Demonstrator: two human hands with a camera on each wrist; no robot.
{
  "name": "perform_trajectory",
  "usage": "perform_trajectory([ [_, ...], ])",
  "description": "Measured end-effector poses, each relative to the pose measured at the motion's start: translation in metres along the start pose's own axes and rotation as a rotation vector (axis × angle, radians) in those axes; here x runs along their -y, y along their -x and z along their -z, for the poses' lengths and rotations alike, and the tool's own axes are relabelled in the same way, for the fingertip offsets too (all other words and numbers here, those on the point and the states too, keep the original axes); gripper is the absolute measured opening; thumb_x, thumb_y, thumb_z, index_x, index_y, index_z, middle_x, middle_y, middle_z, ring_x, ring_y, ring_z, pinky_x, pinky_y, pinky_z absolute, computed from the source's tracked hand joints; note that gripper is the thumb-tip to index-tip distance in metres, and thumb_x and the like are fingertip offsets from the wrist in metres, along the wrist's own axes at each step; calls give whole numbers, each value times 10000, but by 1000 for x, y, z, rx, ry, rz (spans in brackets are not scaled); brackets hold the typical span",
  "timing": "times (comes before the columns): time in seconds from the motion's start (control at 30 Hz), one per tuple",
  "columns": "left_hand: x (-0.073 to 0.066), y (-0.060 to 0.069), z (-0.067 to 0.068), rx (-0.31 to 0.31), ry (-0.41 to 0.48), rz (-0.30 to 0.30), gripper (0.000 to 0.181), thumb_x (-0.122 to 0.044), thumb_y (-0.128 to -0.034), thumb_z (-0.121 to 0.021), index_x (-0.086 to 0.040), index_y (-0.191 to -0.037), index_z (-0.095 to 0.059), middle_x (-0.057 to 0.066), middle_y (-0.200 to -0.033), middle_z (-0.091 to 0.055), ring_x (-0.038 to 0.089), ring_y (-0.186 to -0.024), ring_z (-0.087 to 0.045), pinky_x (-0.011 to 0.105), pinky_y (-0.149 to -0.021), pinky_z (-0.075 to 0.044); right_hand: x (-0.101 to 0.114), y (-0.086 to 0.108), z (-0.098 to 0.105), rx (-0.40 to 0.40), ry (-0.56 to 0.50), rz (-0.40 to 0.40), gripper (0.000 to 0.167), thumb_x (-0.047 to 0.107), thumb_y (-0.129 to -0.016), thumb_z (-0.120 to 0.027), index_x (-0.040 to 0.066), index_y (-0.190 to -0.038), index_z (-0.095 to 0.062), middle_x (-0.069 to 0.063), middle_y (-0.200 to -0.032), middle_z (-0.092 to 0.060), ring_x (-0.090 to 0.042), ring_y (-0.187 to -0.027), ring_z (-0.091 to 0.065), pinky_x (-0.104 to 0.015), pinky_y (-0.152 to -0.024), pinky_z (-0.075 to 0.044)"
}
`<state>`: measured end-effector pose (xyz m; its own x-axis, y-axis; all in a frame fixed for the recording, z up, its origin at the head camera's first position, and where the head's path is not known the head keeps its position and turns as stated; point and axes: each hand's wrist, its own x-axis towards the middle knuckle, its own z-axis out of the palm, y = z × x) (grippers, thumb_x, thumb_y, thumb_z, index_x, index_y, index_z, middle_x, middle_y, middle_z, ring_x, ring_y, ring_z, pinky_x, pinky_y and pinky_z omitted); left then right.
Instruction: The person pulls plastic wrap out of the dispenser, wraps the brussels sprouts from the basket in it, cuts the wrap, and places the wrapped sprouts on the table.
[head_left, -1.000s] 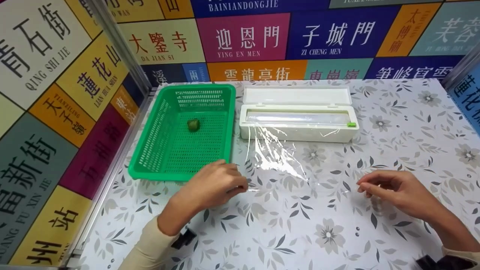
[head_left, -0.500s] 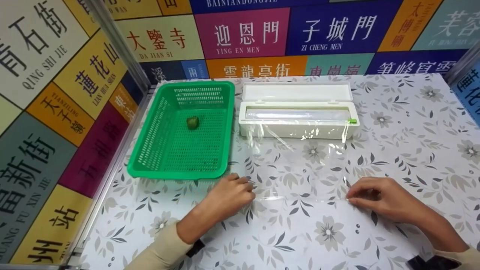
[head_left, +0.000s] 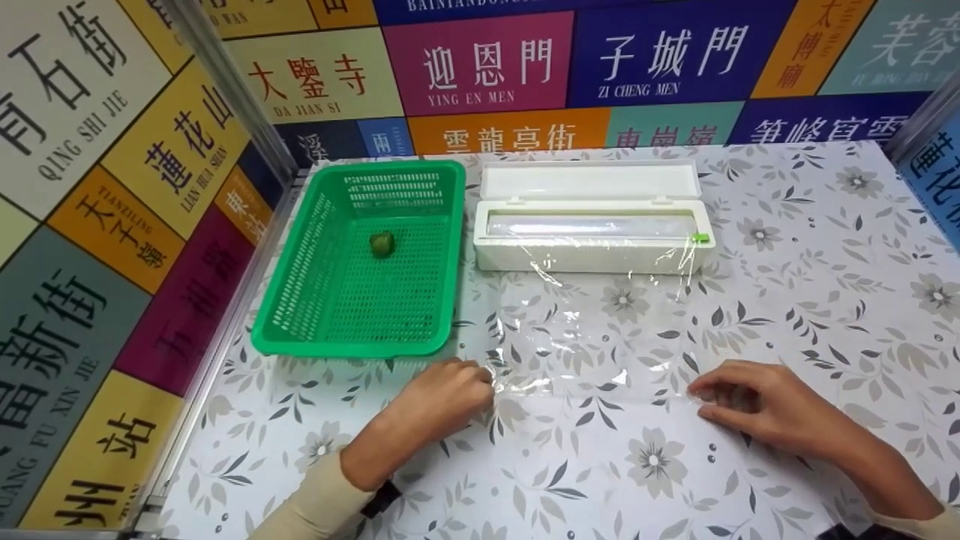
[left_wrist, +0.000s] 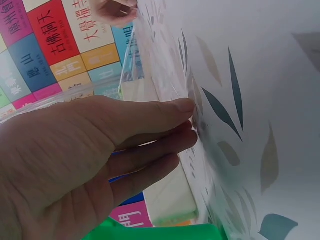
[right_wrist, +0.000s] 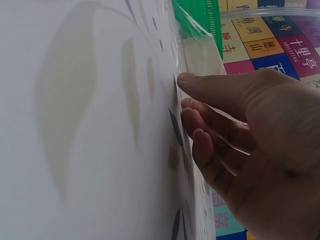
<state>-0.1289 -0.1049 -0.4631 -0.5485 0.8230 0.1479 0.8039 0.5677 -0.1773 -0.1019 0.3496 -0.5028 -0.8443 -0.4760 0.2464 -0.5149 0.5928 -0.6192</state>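
Clear film (head_left: 555, 337) runs from a white box (head_left: 585, 258) onto the surface (head_left: 810, 322), one near corner pinched by the left hand (head_left: 446, 394), the right hand (head_left: 776, 401) relaxed, unclenched beside the other; likely light, limp and clingy, best held by its corners.

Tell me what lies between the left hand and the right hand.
In the head view, clear film spreads over the floral tablecloth between the left hand and the right hand.
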Motion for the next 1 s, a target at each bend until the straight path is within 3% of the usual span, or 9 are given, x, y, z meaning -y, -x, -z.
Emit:
perform_trajectory([
  [0.27,-1,8,1,20,-2,-8,89,-89,-880,-805,-171,-891,-836,-47,-887,-781,143,-768,-713,272,-708,-586,2,7,-1,-55,31,87,380,-6,-773,-941,293,-982,-838,123,-1014,-704,-24,-787,-598,-147,-695,-448],
  [0.5,2,15,0,22,72,8,38,-143,-931,-809,-162,-923,-841,-56,-966,-803,153,-851,-753,306,-806,-625,9,6,1,6,21,45,358,17,-814,-916,294,-1023,-826,185,-939,-740,32,-756,-611,-128,-663,-472],
  [0.6,4,17,-1,-2,101,6,61,-177,-955,-807,-165,-901,-835,-62,-948,-790,152,-865,-763,319,-858,-633,11,5,2,19,23,29,335,34,-827,-914,288,-1025,-819,208,-941,-757,36,-762,-634,-123,-675,-488],
  [0.73,6,20,2,-43,139,17,89,-205,-975,-797,-175,-894,-819,-61,-941,-794,152,-854,-768,319,-837,-639,11,3,2,12,25,24,322,29,-829,-911,279,-1009,-817,217,-921,-758,39,-758,-649,-116,-681,-499],
  [0.87,10,22,12,-66,219,22,67,-213,-999,-780,-169,-961,-814,-36,-989,-813,160,-886,-777,316,-818,-646,10,1,1,-19,38,16,324,15,-821,-914,274,-987,-814,220,-883,-742,40,-738,-645,-119,-659,-501],
  [1.0,19,22,31,-117,358,-20,73,-208,-1026,-759,-166,-1024,-819,-37,-971,-804,126,-888,-772,275,-798,-644,9,-1,1,-59,70,-19,327,24,-811,-925,254,-1012,-809,198,-887,-727,35,-747,-639,-122,-656,-514],
])
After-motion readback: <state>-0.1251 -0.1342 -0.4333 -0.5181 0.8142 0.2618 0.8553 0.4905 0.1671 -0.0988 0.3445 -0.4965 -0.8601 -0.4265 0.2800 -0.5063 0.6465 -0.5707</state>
